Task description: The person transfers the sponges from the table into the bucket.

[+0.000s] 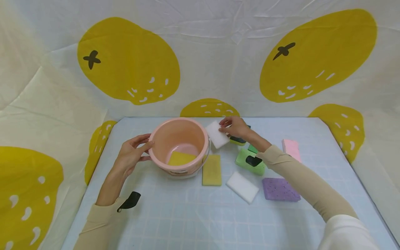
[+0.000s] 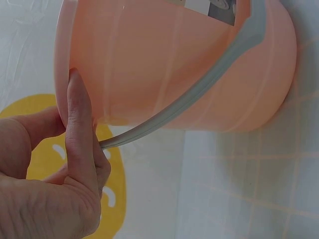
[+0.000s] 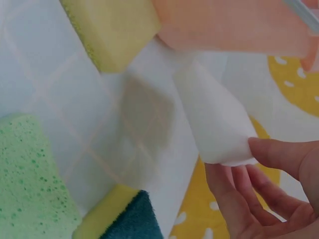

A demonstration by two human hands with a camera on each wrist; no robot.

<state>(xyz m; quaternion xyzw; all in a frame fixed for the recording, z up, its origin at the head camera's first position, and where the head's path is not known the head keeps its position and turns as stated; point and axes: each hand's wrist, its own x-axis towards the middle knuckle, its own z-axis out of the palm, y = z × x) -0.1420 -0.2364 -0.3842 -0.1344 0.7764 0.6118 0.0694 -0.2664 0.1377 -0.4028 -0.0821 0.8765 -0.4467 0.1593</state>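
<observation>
Head cam's up high, facing forward and down over the table (image 1: 175, 215), both wrist cams are close-in and rolled sideways, left on the pink bucket (image 2: 149, 64), right on a white sponge (image 3: 214, 119), bucket in all three.

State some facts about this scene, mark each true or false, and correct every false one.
1. The left grip holds the pink bucket at its rim. True.
2. The bucket lies on its side. False: it stands upright.
3. The right grip pinches a white sponge. True.
4. That white sponge lies flat on the table. False: it is held up above the table.
5. A yellow sponge lies inside the bucket. True.
</observation>
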